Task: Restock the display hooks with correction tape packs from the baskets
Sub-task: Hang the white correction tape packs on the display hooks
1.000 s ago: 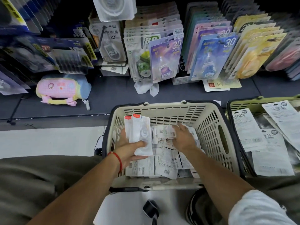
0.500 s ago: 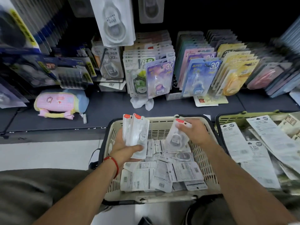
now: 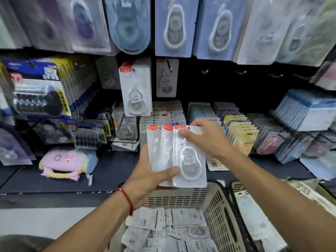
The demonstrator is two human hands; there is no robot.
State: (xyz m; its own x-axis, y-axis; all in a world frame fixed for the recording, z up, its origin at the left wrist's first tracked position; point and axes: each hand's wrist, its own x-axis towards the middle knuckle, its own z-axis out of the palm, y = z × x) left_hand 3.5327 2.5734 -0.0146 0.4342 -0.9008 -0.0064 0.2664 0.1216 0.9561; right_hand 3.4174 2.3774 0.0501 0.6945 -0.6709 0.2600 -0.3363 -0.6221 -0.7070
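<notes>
Left hand (image 3: 145,176): grips a fanned stack of correction tape packs (image 3: 167,153) from below, thumb curled across the front of the stack, a red cord round the wrist.
Right hand (image 3: 203,138): pinches the top of the front pack (image 3: 189,159), fingers curled over its upper right corner, thumb on the face by the red header.
Front pack: clear blister with a white dispenser, overlapping the right side of the stack and touching the left thumb.
Stack's place: held upright in the air above the far rim of the beige basket (image 3: 216,202).
Beige basket: holds more packs (image 3: 163,226), lying loose and mostly back side up.
Second basket (image 3: 236,187): just right of the beige basket, greenish rim, paper-backed packs inside.
Hanging pack (image 3: 135,89): same red-headed kind, on a hook above and left of the stack, beyond the basket.
Bare hooks (image 3: 240,71): on the dark back panel, above and right of the stack.
Shelf (image 3: 112,171): dark, beyond the basket, carrying rows of coloured packs and a pink pouch (image 3: 66,164) to the left.
</notes>
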